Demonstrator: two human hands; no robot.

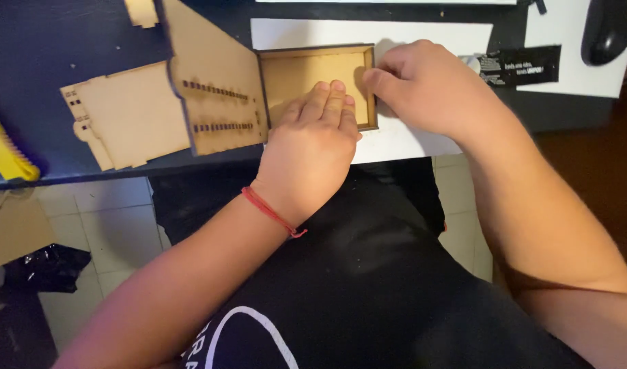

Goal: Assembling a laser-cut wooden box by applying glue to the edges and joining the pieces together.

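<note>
Wooden box point(307, 75), thin laser-cut panels, sits near the desk's front edge on white paper point(368, 34). Left hand point(313, 140) presses flat inside, fingers together; right hand point(423, 85) pinches its right wall. Tray walls stand joined; loose slotted panels point(132, 116) lie unattached beyond.

- A home desk used as a hobby workbench: a dark tabletop point(47, 41) over a pale tiled floor point(115, 219).
- At 1 o'clock lies a black computer mouse point(607, 31) on white paper point(566, 41).
- At 10 o'clock lie laser-cut plywood panels point(132, 116), beside a shallow wooden box point(313, 72) at 12.
</note>
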